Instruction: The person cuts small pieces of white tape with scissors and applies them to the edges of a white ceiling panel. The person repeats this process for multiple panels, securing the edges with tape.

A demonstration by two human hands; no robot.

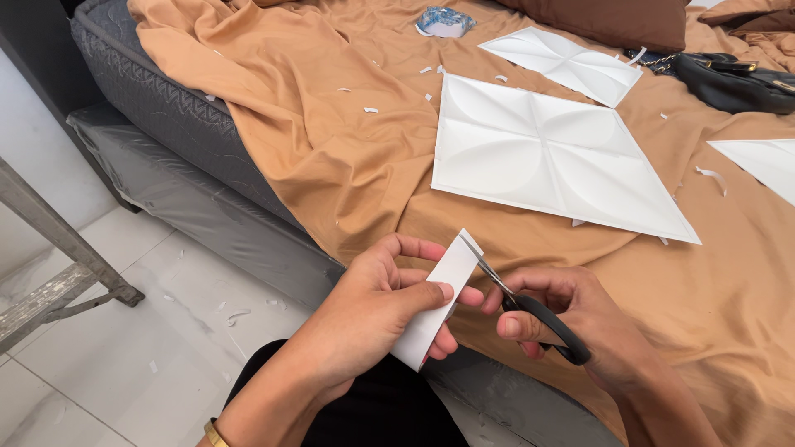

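The left hand (377, 310) pinches a white paper strip (436, 300) between thumb and curled fingers, the thumb lying flat across its face; the right hand (571, 319) is closed through the black handles of the scissors (530, 308), whose blades are parted and bite the strip's upper edge; to cut well, the person would likely keep the strip taut and steer the paper into the blades rather than twisting the scissors; the strip is plain, stiff-looking, long and narrow, tilted up to the right, held just off the near edge of the bed (207, 149); on the bed's tan sheet (348, 157) lies a large white embossed panel (542, 153), with another panel (563, 64) beyond it, small white offcuts (370, 109) scattered about, and a black bag (733, 83) at the far right.
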